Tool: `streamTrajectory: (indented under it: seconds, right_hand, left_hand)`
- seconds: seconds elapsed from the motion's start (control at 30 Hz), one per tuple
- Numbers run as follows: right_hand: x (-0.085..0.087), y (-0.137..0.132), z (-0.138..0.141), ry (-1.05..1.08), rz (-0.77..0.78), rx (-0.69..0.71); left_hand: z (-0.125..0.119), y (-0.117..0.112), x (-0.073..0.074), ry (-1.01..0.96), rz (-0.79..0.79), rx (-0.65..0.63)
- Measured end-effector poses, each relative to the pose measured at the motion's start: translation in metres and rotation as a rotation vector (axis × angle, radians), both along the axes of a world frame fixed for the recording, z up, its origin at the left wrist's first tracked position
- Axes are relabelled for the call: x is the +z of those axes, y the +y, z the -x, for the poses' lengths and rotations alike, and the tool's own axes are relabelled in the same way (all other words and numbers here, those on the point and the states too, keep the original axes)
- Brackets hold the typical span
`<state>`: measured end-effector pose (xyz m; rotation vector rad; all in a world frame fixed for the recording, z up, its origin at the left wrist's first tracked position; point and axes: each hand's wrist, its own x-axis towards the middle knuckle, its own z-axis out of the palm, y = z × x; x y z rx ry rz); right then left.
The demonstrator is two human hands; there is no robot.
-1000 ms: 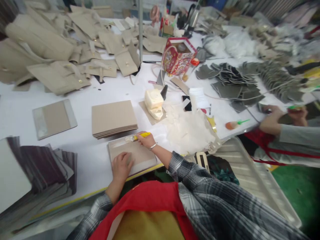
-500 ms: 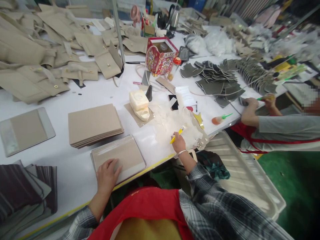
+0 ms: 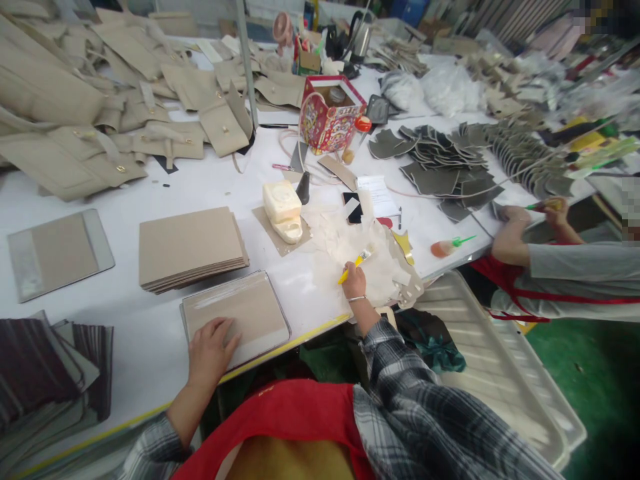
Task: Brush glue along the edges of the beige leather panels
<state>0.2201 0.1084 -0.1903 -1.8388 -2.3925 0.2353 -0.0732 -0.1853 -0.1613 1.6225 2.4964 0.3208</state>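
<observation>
My left hand (image 3: 210, 352) lies flat, fingers apart, on the near corner of a tan panel (image 3: 245, 313) that rests on a grey board at the table's front edge. My right hand (image 3: 353, 282) is closed around a yellow-handled brush (image 3: 356, 261), whose bristles point away over a crumpled white sheet smeared with glue (image 3: 373, 263). A stack of tan panels (image 3: 190, 248) sits just beyond the panel under my left hand.
A cream glue block (image 3: 283, 210) stands behind the sheet. Another tan panel on a board (image 3: 57, 252) lies at the left, dark striped pieces (image 3: 47, 370) at the near left. Beige bags pile up at the back left, grey cut pieces (image 3: 450, 163) at the right. A co-worker's hands (image 3: 530, 217) work at the right edge.
My right hand carried the brush from the tan panel's far edge rightward to the white glue sheet. My left hand stayed pressed on the panel.
</observation>
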Motion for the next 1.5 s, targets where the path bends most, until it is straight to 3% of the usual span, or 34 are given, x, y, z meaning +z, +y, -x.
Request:
streamTrajectory:
  seconds: [0.1, 0.2, 0.3, 0.4, 0.53, 0.7, 0.8, 0.87, 0.97, 1.07, 1.2, 1.37, 1.5]
  right_hand:
    - [0.021, -0.014, 0.017, 0.263, 0.002, -0.027]
    - [0.050, -0.041, 0.048, 0.639, 0.093, -0.015]
    - [0.079, -0.078, 0.087, 0.931, 0.264, 0.078]
    - [0.101, -0.113, 0.116, 1.077, 0.391, 0.185]
    - [0.108, -0.132, 0.133, 1.055, 0.471, 0.321]
    - [0.105, -0.129, 0.144, 0.726, 0.496, 0.508]
    - [0.101, -0.124, 0.154, 0.693, 0.398, 0.489]
    - [0.094, -0.117, 0.160, 0.735, 0.305, 0.393]
    - [0.075, -0.104, 0.165, 0.788, 0.208, 0.272]
    - [0.051, -0.096, 0.169, 0.799, 0.192, 0.249]
    - [0.029, -0.098, 0.180, 0.725, 0.178, 0.282]
    - [0.016, -0.098, 0.192, 0.546, 0.087, 0.390]
    - [0.011, -0.094, 0.195, 0.462, 0.068, 0.426]
  left_hand:
    - [0.000, 0.006, 0.011, -0.055, 0.041, -0.002]
    - [-0.012, 0.021, 0.031, -0.195, -0.102, -0.011]
    - [-0.032, 0.048, 0.054, -0.488, -0.276, -0.029]
    - [-0.043, 0.075, 0.066, -0.874, -0.280, -0.039]
    - [-0.035, 0.082, 0.060, -1.289, -0.205, -0.013]
    - [-0.018, 0.065, 0.050, -1.457, -0.129, 0.027]
    - [-0.003, 0.056, 0.051, -1.563, -0.043, 0.056]
    - [0.012, 0.047, 0.050, -1.561, 0.039, 0.094]
    - [0.039, 0.028, 0.043, -1.405, 0.067, 0.232]
    - [0.063, 0.014, 0.033, -1.314, -0.027, 0.418]
    - [0.084, 0.016, 0.019, -1.188, -0.248, 0.632]
    - [0.098, 0.028, 0.007, -0.717, -0.331, 0.642]
    - [0.099, 0.029, 0.001, -0.668, -0.299, 0.655]
